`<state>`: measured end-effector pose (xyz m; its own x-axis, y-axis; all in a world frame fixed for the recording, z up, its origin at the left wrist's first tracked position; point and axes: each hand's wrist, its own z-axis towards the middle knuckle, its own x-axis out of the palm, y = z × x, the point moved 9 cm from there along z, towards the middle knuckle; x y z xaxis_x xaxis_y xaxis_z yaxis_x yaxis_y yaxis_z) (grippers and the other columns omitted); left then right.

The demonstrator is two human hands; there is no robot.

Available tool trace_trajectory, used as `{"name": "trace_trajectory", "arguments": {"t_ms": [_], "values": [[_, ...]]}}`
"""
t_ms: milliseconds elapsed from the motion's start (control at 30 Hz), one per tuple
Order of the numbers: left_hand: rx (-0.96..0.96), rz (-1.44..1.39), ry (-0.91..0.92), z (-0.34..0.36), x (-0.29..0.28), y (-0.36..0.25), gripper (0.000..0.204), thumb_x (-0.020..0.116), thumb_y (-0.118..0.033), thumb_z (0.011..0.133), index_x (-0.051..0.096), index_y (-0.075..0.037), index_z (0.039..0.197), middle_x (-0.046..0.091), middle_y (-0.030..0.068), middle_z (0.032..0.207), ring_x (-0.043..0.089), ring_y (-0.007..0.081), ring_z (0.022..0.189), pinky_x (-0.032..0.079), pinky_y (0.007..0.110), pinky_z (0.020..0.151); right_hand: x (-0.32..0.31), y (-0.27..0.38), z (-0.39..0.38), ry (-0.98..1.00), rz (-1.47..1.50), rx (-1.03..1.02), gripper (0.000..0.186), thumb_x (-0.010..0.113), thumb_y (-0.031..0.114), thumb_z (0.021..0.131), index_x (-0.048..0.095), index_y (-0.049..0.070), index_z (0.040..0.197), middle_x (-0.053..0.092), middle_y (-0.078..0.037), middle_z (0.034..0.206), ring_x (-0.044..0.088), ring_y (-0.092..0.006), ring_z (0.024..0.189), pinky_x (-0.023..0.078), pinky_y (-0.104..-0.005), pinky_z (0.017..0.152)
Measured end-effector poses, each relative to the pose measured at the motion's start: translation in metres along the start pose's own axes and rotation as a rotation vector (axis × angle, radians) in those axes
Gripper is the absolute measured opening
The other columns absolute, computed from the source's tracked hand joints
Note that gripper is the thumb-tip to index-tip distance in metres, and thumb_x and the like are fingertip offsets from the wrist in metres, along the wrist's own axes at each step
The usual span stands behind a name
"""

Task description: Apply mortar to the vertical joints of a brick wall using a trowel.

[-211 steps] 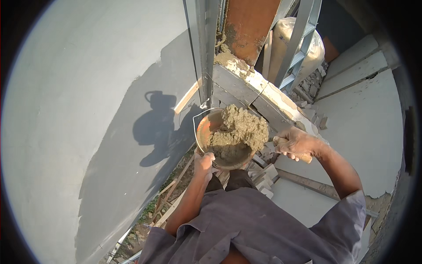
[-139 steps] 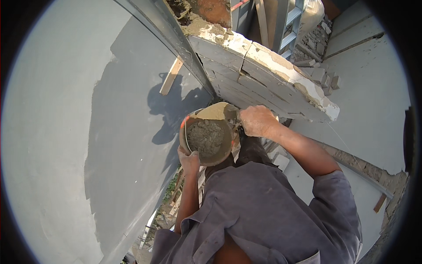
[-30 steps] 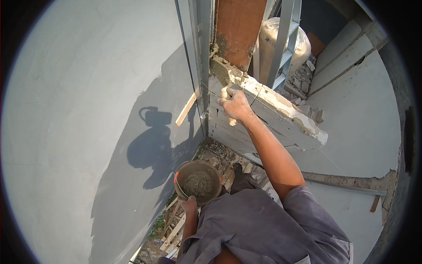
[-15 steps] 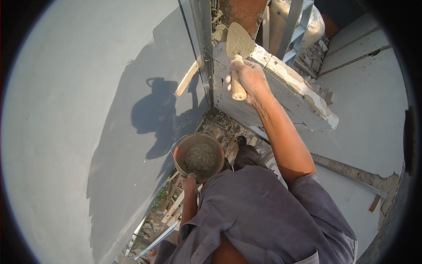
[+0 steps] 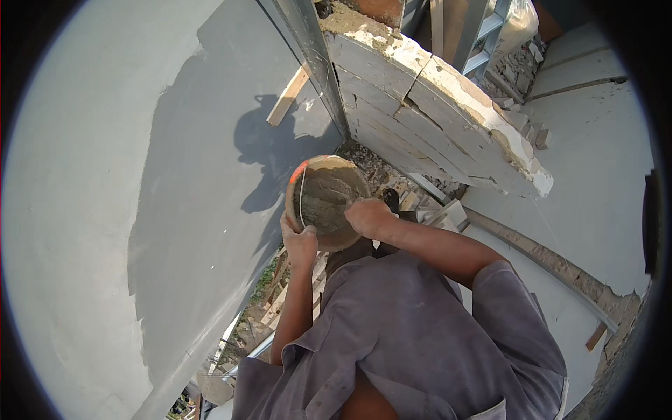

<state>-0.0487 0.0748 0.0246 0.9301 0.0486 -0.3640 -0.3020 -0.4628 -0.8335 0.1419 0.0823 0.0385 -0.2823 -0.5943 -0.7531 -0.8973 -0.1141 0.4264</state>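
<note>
A bucket (image 5: 339, 241) with an orange patch on its rim and a thin handle across it is in front of my body, holding wet grey mortar (image 5: 323, 203). My left hand (image 5: 301, 241) is closed on the bucket's near-left rim. At the bucket's right side, my right hand (image 5: 369, 215) is closed on the trowel, reaching in over the rim. The trowel's blade and most of its handle are hidden by the hand and the mortar.
A low block wall (image 5: 413, 105) with mortar along its top stands ahead to the right. To the left rises a tall grey wall (image 5: 189, 175), with a wooden batten (image 5: 288, 94) at a metal post (image 5: 308, 52). A ladder (image 5: 483, 45) and rubble lie beyond.
My right hand has come down from the wall top to the bucket, with the trowel. The bucket has moved up and slightly right, more tilted, in my left hand.
</note>
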Motion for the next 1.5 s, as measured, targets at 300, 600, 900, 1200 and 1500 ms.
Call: {"name": "trace_trajectory", "arguments": {"t_ms": [300, 600, 900, 1200, 1500], "values": [[0.277, 0.296, -0.038, -0.011, 0.025, -0.142, 0.064, 0.053, 0.0, 0.069, 0.041, 0.002, 0.132, 0.058, 0.0196, 0.117, 0.058, 0.0281, 0.109, 0.042, 0.036, 0.096, -0.104, -0.074, 0.014, -0.095, -0.083, 0.046, 0.019, 0.061, 0.012, 0.076, 0.069, 0.0, 0.088, 0.069, -0.019, 0.082, 0.07, -0.0298, 0.077, 0.057, -0.0397, 0.063], [0.287, 0.279, 0.131, -0.004, 0.035, -0.143, 0.063, 0.057, -0.006, 0.069, 0.043, -0.001, 0.13, 0.058, 0.0217, 0.119, 0.057, 0.032, 0.113, 0.042, 0.038, 0.097, 0.002, -0.062, -0.008, 0.188, 0.843, -0.081, 0.013, 0.06, 0.013, 0.078, 0.057, 0.0, 0.076, 0.053, -0.008, 0.059, 0.055, -0.017, 0.046, 0.046, -0.0331, 0.042], [-0.137, -0.331, 0.158, 0.013, 0.032, -0.057, 0.058, 0.052, 0.005, 0.069, 0.035, -0.003, 0.123, 0.052, 0.0142, 0.105, 0.061, 0.0239, 0.088, 0.053, 0.035, 0.082, -0.02, -0.065, -0.075, 0.18, 1.05, 0.145, 0.013, 0.057, 0.017, 0.085, 0.058, 0.004, 0.083, 0.05, -0.001, 0.056, 0.05, -0.0098, 0.044, 0.043, -0.0267, 0.038], [-0.578, -0.546, 0.236, -0.006, 0.075, 0.012, 0.05, 0.05, -0.001, 0.078, 0.03, -0.009, 0.123, 0.049, 0.0136, 0.105, 0.058, 0.0294, 0.094, 0.055, 0.059, 0.071, -0.2, -0.086, -0.153, 0.017, 0.861, 0.479, 0.01, 0.063, 0.008, 0.081, 0.06, -0.002, 0.083, 0.056, -0.004, 0.062, 0.055, -0.0105, 0.046, 0.044, -0.0262, 0.037], [-0.413, -0.477, -0.062, -0.008, 0.036, 0.123, 0.056, 0.054, 0.005, 0.073, 0.033, -0.004, 0.124, 0.051, 0.0125, 0.107, 0.058, 0.0229, 0.091, 0.055, 0.037, 0.071, -0.429, -0.062, -0.037, -0.498, -0.049, 0.281, 0.023, 0.056, 0.016, 0.078, 0.061, -0.007, 0.081, 0.062, -0.017, 0.066, 0.063, -0.0248, 0.058, 0.052, -0.0377, 0.056]]}}
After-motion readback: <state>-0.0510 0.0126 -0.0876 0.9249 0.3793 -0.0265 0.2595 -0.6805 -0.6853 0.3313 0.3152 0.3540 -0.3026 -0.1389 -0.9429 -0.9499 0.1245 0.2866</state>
